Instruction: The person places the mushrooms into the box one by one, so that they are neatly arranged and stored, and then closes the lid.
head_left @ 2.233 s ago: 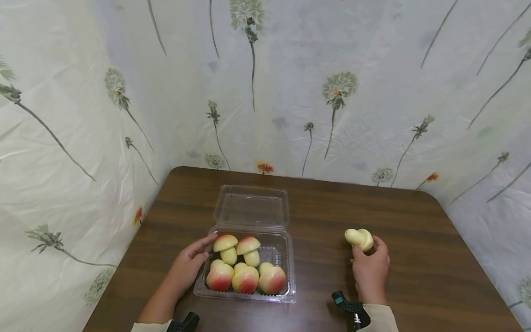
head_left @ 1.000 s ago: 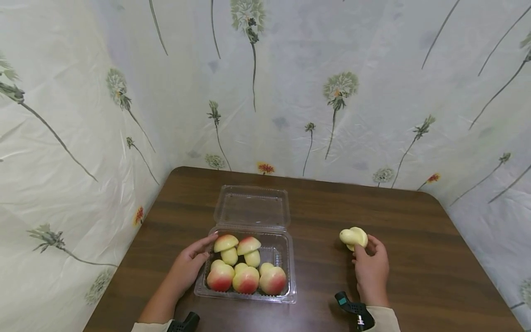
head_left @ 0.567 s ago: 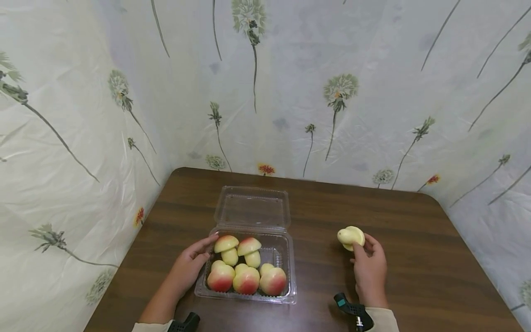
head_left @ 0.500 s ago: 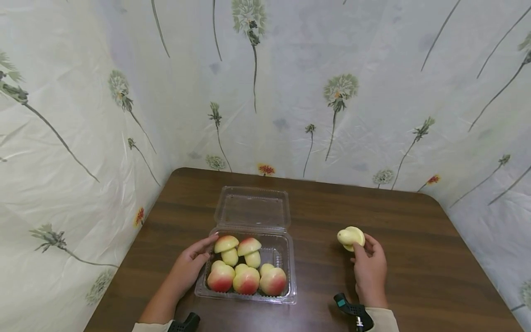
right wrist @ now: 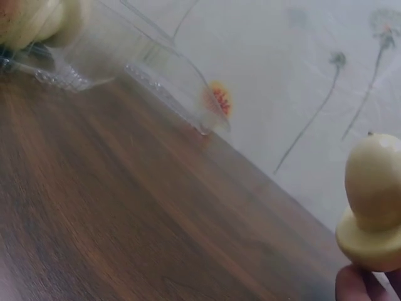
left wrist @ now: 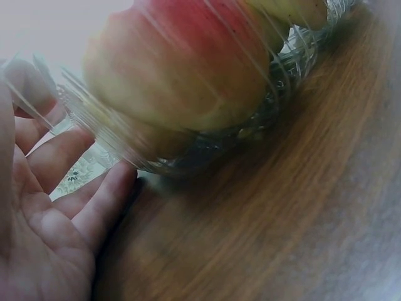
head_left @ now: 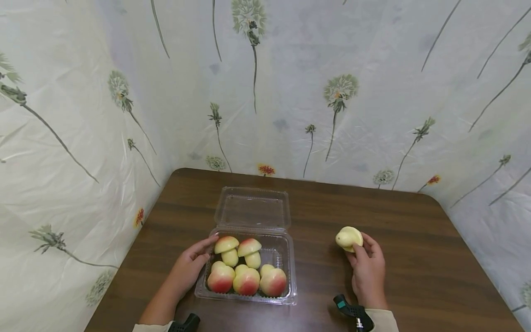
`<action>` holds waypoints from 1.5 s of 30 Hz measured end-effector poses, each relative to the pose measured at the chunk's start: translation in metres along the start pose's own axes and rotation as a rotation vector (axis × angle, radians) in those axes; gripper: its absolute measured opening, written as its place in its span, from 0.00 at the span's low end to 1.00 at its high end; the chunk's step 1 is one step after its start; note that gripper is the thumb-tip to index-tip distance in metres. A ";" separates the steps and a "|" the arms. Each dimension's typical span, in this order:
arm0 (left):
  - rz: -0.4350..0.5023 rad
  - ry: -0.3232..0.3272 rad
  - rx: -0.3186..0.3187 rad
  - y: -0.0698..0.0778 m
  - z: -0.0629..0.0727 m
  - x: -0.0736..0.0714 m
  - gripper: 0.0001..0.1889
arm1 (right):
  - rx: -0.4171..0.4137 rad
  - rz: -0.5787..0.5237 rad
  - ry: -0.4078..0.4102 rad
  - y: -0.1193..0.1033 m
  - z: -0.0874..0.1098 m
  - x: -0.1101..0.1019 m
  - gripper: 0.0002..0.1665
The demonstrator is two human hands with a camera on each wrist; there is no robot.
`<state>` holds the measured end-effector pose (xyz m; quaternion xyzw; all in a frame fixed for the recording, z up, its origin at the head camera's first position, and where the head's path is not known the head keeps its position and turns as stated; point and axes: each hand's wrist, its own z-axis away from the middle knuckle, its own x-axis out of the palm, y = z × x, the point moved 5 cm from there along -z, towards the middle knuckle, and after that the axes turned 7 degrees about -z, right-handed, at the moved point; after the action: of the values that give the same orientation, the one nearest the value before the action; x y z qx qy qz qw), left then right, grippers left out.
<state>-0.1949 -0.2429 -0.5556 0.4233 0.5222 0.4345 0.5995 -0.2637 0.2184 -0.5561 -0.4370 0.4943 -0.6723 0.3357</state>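
In the head view, a clear plastic clamshell container lies on the table with its lid folded back. Several mushrooms with glossy red-and-yellow caps sit inside, including one at the front right and one at the back left. My left hand rests against the container's left side, its fairly straight fingers touching the plastic. To the container's right, my right hand pinches a pale yellow mushroom by its cap above the table. Its stem points away from the fingers.
The brown wood-grain table ends at a back edge against a pale flowered sheet hanging behind and on both sides. Inside the container, bare plastic shows at the back right. A black wrist camera sits on my right wrist.
My right hand has moved slightly left with the mushroom, and the mushroom has turned so its stem end faces more toward the head camera. The left hand and container have stayed put.
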 end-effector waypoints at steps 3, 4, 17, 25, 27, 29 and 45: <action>0.002 -0.005 0.008 0.001 0.000 0.000 0.26 | 0.005 -0.033 -0.023 0.000 0.002 0.003 0.22; 0.002 -0.003 0.007 0.000 0.000 0.000 0.26 | 0.007 -0.039 -0.031 0.000 0.002 0.004 0.22; 0.004 -0.002 0.021 0.003 0.002 0.000 0.25 | 0.025 -0.041 -0.094 0.003 0.008 0.015 0.24; 0.006 -0.005 0.024 0.001 0.001 0.001 0.25 | 0.010 -0.010 -0.132 0.004 0.014 0.021 0.29; 0.007 -0.006 0.028 0.001 0.001 0.001 0.25 | 0.007 -0.012 -0.138 0.005 0.015 0.022 0.28; 0.003 -0.006 0.031 0.001 0.001 0.000 0.25 | 0.002 -0.014 -0.145 0.006 0.016 0.024 0.27; 0.003 -0.012 0.031 0.000 0.001 0.000 0.25 | -0.041 0.057 -0.222 0.004 0.030 0.040 0.27</action>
<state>-0.1942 -0.2428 -0.5560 0.4358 0.5247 0.4249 0.5952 -0.2523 0.1707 -0.5455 -0.5014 0.4800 -0.5995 0.3985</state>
